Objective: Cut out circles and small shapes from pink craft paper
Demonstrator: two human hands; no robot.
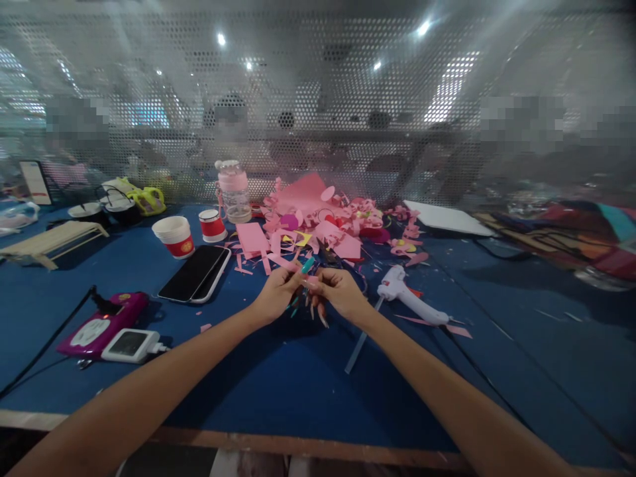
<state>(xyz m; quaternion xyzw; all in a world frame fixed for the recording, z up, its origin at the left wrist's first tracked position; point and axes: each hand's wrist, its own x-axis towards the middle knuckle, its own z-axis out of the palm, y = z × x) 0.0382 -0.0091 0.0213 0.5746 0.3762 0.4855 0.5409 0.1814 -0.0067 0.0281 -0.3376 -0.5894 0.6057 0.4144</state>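
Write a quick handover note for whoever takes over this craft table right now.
Left hand and right hand: both pinch one small pink paper piece between the fingertips, above the blue table.
Paper scraps lie piled just beyond the hands; glue gun rests right of them, phone to the left.
Done: paper cut into many pieces.
Left: cannot tell how far the piece in hand is finished.
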